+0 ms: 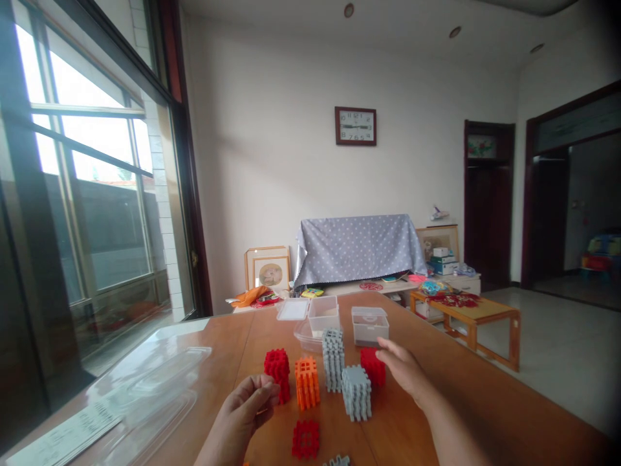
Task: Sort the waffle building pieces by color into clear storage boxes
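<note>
My left hand (250, 404) has its thumb and fingers pinched together in front of the left red stack of interlocking plastic pieces (277, 364). Whether it grips that stack or something small, I cannot tell. My right hand (400, 366) reaches in with fingers stretched out, their tips at the upper side of another red stack (372, 366). Between the hands stand an orange stack (306, 385), a tall grey stack (333, 362) and a shorter grey stack (356, 393). One flat red square piece (305, 440) lies nearer me, with part of a grey piece (338, 461) at the bottom edge.
Behind the stacks are an open clear plastic box (324, 315) and a second clear box (370, 329). Transparent lids (169, 372) and a printed sheet (68, 437) lie at the table's left. A low wooden table (485, 317) stands off to the right.
</note>
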